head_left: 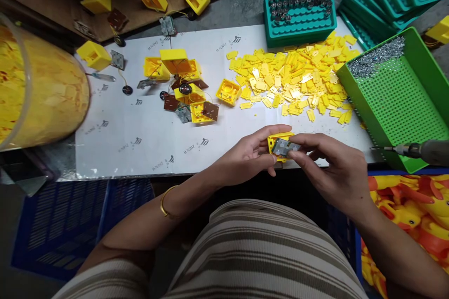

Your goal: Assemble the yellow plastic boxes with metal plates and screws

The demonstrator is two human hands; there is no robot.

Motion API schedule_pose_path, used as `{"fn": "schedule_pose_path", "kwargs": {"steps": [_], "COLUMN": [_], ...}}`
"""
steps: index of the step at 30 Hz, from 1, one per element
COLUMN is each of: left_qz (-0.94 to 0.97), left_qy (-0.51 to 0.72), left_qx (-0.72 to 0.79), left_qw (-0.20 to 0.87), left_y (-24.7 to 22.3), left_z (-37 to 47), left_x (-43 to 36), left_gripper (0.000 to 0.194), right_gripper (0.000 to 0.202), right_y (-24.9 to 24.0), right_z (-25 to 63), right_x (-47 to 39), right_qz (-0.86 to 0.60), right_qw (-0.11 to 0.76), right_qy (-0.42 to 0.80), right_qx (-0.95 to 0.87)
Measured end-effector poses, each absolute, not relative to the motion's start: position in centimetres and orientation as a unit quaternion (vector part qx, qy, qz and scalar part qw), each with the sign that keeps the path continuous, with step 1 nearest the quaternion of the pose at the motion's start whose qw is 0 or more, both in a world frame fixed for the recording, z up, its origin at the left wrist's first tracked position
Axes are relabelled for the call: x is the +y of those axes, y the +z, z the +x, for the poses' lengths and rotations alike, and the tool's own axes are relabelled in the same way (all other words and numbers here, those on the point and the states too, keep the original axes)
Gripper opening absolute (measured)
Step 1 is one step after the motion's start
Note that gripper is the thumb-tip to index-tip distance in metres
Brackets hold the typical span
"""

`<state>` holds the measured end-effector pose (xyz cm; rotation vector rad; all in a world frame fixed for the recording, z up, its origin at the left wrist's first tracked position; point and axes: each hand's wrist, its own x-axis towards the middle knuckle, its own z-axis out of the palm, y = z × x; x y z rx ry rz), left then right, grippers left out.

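Observation:
Near the front edge of the table, my left hand (pixel 250 155) is closed around a small yellow plastic housing (pixel 280 135) with its open side up. My right hand (pixel 326 163) pinches a grey circuit board (pixel 283 147) between thumb and fingertips, tilted over the housing's opening. Whether the board touches the inside of the housing I cannot tell. Left of my hands lies a cluster of yellow housings (pixel 175 61) with brown boards (pixel 211 111) and round black speakers (pixel 185 88) on wires. One more open housing (pixel 229 92) sits apart, closer to me.
Loose yellow plates (pixel 280 79) are heaped behind my hands. A teal tray (pixel 300 32) holds round metal parts; a green basket (pixel 403 107) contains screws. An electric screwdriver (pixel 414 150) juts in from the right. At left stands a clear tub (pixel 56 88); yellow toys (pixel 414 215) fill a crate below.

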<state>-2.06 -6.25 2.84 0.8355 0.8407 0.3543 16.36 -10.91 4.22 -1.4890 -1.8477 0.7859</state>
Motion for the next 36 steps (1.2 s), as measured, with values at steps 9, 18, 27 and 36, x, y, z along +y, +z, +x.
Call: {"fn": "schedule_pose_path", "kwargs": {"steps": [9, 18, 27, 36], "left_qz": [0.401, 0.347, 0.247, 0.296], "left_qy": [0.173, 0.204, 0.206, 0.223], "left_qx": [0.393, 0.391, 0.353, 0.379], "left_qw": [0.809, 0.828, 0.879, 0.848], "left_y": [3.14, 2.75, 2.72, 2.71], "left_z": [-1.79, -1.54, -1.88, -1.39], "left_x": [-6.17, -6.33, -6.40, -6.75], "left_gripper": [0.058, 0.054, 0.060, 0.044], "right_gripper": [0.020, 0.022, 0.022, 0.023], "right_y": [4.31, 4.47, 4.80, 4.52], "right_z": [16.26, 16.28, 16.60, 16.16], "right_x": [-11.15, -10.95, -10.63, -10.79], "right_qz": [-0.567, -0.533, -0.532, -0.532], "right_qw": [0.343, 0.338, 0.336, 0.340], "right_qy": [0.260, 0.227, 0.256, 0.247], "right_qx": [-0.703, -0.742, -0.733, -0.735]}}
